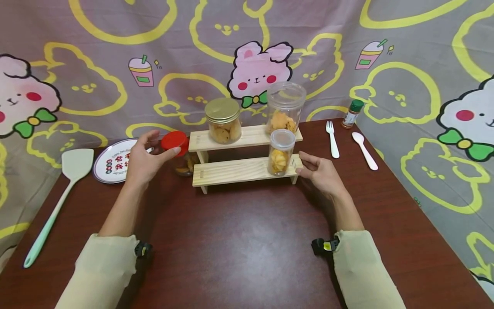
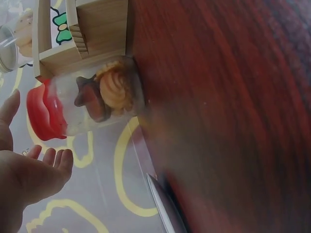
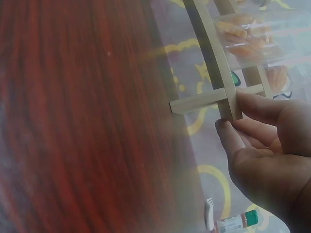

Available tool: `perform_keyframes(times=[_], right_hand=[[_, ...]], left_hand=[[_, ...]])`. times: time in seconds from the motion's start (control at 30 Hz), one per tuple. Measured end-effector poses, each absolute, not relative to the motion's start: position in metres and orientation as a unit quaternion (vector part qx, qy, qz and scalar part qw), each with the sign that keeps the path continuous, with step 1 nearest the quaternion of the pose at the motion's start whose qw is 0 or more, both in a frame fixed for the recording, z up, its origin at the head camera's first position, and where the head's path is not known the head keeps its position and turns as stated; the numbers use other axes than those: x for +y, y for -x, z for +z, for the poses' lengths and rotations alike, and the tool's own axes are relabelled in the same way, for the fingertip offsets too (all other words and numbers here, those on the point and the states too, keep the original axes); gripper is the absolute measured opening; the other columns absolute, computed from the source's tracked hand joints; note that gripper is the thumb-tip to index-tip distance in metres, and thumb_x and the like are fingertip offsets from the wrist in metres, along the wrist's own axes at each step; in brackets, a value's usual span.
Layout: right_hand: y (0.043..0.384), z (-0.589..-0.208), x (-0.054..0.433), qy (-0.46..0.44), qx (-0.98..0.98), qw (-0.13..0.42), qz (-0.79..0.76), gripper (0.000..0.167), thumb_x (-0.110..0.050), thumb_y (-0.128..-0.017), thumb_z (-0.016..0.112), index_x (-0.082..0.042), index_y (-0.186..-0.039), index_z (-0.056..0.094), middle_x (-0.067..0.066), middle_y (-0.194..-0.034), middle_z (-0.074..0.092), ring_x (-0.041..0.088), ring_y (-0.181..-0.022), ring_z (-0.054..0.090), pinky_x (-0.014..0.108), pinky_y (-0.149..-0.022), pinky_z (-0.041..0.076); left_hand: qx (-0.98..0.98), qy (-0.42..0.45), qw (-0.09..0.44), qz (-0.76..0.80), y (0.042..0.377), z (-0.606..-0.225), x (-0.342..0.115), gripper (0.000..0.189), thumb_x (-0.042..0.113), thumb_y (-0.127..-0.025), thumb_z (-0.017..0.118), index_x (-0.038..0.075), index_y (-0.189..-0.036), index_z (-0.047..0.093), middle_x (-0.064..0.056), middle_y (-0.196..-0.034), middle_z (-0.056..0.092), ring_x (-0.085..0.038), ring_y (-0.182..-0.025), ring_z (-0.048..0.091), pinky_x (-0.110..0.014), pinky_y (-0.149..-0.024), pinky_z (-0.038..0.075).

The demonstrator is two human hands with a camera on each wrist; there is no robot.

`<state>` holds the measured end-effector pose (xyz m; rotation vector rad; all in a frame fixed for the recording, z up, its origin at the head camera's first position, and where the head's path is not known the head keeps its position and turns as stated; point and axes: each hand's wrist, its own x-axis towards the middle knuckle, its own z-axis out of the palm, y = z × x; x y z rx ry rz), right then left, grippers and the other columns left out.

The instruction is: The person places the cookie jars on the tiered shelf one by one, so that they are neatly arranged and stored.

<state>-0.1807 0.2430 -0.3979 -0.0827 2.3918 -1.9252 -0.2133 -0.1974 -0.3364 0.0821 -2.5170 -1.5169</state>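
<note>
A two-tier wooden rack [image 1: 231, 171] stands on the table. My right hand [image 1: 322, 174] pinches the right end of its lower board, thumb [image 3: 226, 128] on one face and fingers on the other. On that board, close to this hand, is a small clear jar of cookies [image 1: 280, 159]. My left hand [image 1: 144, 156] is spread beside a red-lidded jar [image 1: 175, 143] standing at the rack's left end. The left wrist view shows a gap between its fingers and the red lid [image 2: 46, 111], with swirled and dark cookies inside the jar.
The upper board carries a gold-lidded cookie jar [image 1: 223, 122] and a large clear jar [image 1: 285, 109]. To the left lie a plate [image 1: 109, 167] and a long-handled spatula [image 1: 58, 206]. On the right are a fork [image 1: 332, 141], a spoon [image 1: 364, 150] and a green-capped bottle [image 1: 352, 115].
</note>
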Motion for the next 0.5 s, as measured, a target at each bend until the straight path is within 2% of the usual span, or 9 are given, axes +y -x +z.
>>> perform_keyframes(times=[0.23,0.5], right_hand=[[0.181,-0.399,0.243,0.027,0.778,0.032,-0.627,0.058,0.003,-0.097,0.063,0.011,-0.149,0.038,0.021,-0.156,0.039,0.030,-0.143,0.037,0.028,-0.108,0.040],[0.181,-0.399,0.243,0.024,0.783,0.033,-0.621,0.058,0.001,-0.097,0.064,0.010,-0.150,0.039,0.021,-0.156,0.039,0.029,-0.143,0.038,0.025,-0.106,0.042]], left_hand=[[-0.853,-0.029,0.073,-0.515,0.218,-0.341,-0.199,0.087,0.035,-0.085,0.082,0.007,-0.155,0.038,-0.018,-0.143,0.051,-0.031,-0.124,0.050,-0.028,-0.093,0.045],[-0.846,-0.022,0.048,-0.530,0.224,-0.349,-0.199,0.093,0.032,-0.086,0.083,0.005,-0.158,0.030,-0.017,-0.150,0.046,-0.033,-0.131,0.048,-0.033,-0.103,0.045]])
